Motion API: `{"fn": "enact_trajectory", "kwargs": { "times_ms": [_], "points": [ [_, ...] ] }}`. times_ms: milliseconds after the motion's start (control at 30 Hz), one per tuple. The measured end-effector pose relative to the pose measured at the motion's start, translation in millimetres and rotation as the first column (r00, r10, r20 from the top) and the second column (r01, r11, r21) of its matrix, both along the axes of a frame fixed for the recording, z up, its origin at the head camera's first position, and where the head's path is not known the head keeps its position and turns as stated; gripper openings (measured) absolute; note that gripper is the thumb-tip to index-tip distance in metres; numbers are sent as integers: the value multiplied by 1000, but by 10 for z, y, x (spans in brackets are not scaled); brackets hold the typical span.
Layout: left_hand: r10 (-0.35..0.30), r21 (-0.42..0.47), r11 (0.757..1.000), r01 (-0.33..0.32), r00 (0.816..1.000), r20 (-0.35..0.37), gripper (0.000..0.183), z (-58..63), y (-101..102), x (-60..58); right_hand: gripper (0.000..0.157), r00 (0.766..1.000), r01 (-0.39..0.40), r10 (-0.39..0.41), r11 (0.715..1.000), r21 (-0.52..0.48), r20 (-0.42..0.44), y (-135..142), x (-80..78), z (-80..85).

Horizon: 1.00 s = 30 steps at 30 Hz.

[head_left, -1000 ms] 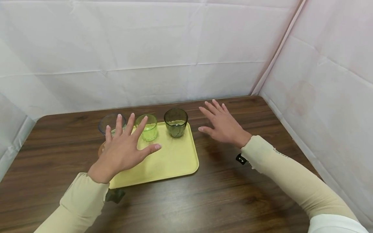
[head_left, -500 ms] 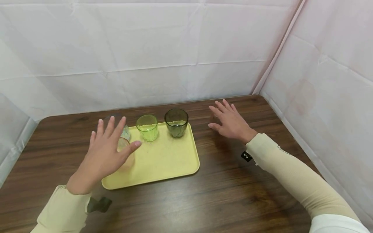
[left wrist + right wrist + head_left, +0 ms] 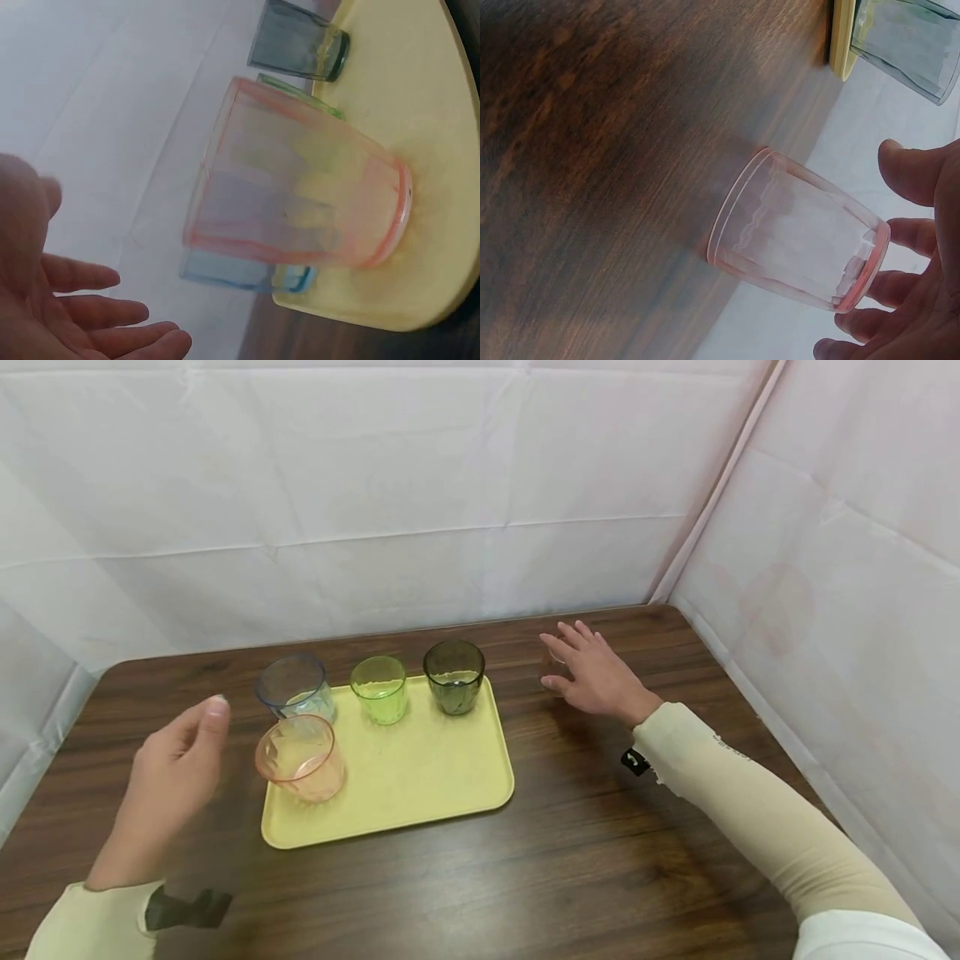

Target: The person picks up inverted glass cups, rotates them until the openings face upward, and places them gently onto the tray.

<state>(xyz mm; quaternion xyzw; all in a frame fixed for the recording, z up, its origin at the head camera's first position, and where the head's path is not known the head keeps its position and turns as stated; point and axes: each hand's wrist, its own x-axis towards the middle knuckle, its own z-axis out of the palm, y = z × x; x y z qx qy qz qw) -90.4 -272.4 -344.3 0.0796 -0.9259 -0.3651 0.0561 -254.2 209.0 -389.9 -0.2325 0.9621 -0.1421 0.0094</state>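
Observation:
A yellow tray bears several clear coloured cups, all upright. The orange cup stands at its front left, with the blue cup behind it. Further right along the back edge are the green cup and the dark grey cup. Left of the tray hangs my left hand, apart from the orange cup, its fingers loosely bent in the left wrist view. My right hand spreads beside and over an upside-down pinkish cup on the table; whether it touches cannot be told.
The dark wooden table extends around the tray. White cloth hangs behind the table's back edge, and another white cloth closes the right side.
My left hand has moved left and down off the tray, its fingers going from spread to loosely bent, uncovering the orange and blue cups. My right hand has shifted slightly right.

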Motion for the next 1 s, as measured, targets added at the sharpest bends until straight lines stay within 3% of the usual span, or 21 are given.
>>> {"fn": "enact_trajectory", "kwargs": {
  "times_ms": [133, 267, 467, 733, 1000],
  "points": [
    [28, 89, 995, -35, 996, 80, 70, -139, -143, -29, 68, 1000, 7, -7, 1000, 12, -7, 12, -12, -14],
    [-30, 142, 990, 2, 980, 196, 72, -281, -191, -71, 64, 1000, 3, -3, 1000, 9, -23, 7, -16, -11],
    [-71, 169, 985, 28, 965, 252, 59, -441, -154, -139, 56, 998, -32, 31, 999, -18, -62, 13, -29, -23],
    [-83, 120, 992, 47, 947, 311, 57, -493, -108, -197, 52, 990, -88, 83, 995, -37, -111, 28, -71, -26],
    [-111, 55, 994, 99, 942, 318, 49, -494, -107, -243, 52, 992, -63, 57, 997, -49, -116, 29, -59, -22]
  ]
}}
